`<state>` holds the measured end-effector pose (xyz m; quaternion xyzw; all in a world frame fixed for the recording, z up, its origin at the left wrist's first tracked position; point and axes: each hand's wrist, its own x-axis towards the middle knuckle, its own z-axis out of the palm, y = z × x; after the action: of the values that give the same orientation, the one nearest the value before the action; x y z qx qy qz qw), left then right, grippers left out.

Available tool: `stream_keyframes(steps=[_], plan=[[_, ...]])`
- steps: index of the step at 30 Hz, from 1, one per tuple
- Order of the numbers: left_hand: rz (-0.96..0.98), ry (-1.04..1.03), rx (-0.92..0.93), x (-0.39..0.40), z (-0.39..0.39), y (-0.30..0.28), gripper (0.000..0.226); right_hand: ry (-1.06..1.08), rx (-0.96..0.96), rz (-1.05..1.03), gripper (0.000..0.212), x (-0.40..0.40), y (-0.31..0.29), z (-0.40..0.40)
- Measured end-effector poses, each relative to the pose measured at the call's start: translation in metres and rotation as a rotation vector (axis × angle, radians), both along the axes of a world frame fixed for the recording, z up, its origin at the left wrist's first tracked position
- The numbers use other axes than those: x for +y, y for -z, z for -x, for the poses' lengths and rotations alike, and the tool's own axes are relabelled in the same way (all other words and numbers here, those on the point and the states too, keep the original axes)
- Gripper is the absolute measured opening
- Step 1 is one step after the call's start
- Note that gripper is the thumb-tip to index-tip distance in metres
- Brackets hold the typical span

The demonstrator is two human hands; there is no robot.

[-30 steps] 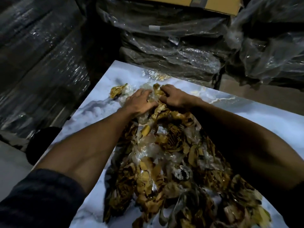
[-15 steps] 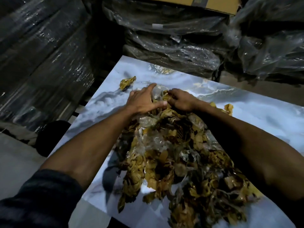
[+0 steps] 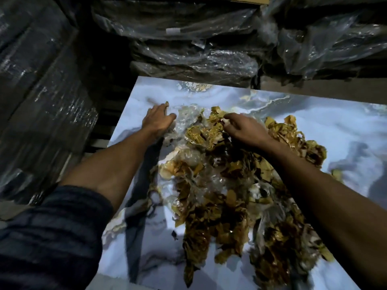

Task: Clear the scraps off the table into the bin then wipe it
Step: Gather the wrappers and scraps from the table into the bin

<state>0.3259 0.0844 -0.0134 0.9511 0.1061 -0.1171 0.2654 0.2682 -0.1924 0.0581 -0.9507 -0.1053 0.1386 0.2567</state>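
— What is sitting on the table (image 3: 326, 122) in front of me?

— A big heap of scraps (image 3: 226, 185), golden-brown torn bits tangled with clear crumpled plastic, is lying down its middle. One stray scrap (image 3: 337, 174) is lying apart on my right.

— And the top itself?

— It is showing pale blue-white marbling with gold veins, and my left hand (image 3: 157, 120) is pressing flat on it beside the heap
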Motion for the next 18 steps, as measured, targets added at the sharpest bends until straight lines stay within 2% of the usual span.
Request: stream_keyframes(steps=[6,12,18], plan=[[-0.039,0.109,-0.068,-0.024,0.018,0.012,0.056,0.074,0.021,-0.072,0.044,0.0,-0.002,0.024],[-0.038,0.048,-0.055,-0.03,0.042,0.008,0.054,0.141,0.076,-0.09,0.046,0.002,-0.012,0.052],[0.174,-0.071,-0.098,-0.035,0.067,-0.004,0.066,0.188,0.068,-0.141,0.046,0.0,-0.024,0.082]])
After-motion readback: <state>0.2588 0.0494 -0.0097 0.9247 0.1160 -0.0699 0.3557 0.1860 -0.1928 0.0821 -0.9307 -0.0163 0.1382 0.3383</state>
